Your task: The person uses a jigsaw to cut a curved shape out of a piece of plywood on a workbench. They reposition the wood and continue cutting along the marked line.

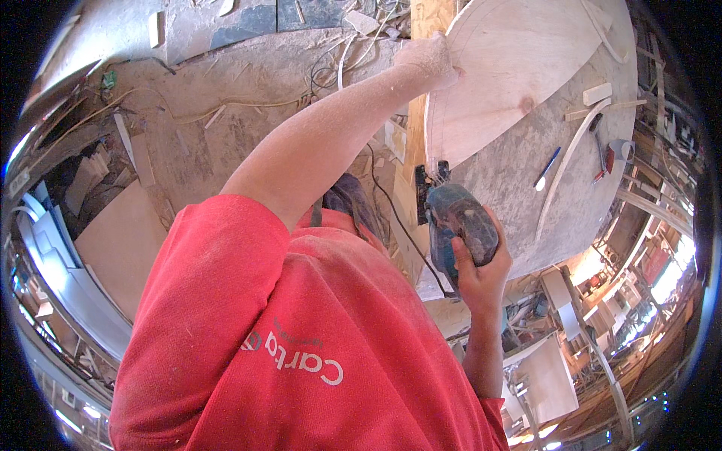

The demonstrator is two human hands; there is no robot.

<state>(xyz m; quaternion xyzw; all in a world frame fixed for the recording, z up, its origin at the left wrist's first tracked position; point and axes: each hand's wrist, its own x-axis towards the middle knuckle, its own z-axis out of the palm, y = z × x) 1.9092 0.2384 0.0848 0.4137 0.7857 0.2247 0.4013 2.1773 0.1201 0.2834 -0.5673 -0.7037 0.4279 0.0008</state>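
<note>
My left hand (430,62) grips the left edge of a pale plywood panel (511,75), its thumb lying on the top face. Faint curved pencil lines run near the panel's rounded edge. Lower down, my right hand (485,267) is closed around the dusty blue and dark body of a corded power tool, which looks like a jigsaw (460,225). The jigsaw's black base (423,194) is at the panel's lower corner; the blade cannot be made out. Its black cord (406,233) hangs to the left of the tool.
The panel lies on a grey worktable (504,192) with a wooden beam (416,135) alongside. A blue pen (547,167), a curved wood strip (564,173), a small wood block (597,94) and a hammer-like tool (604,161) lie to the right. Offcuts and cables litter the dusty floor (248,83).
</note>
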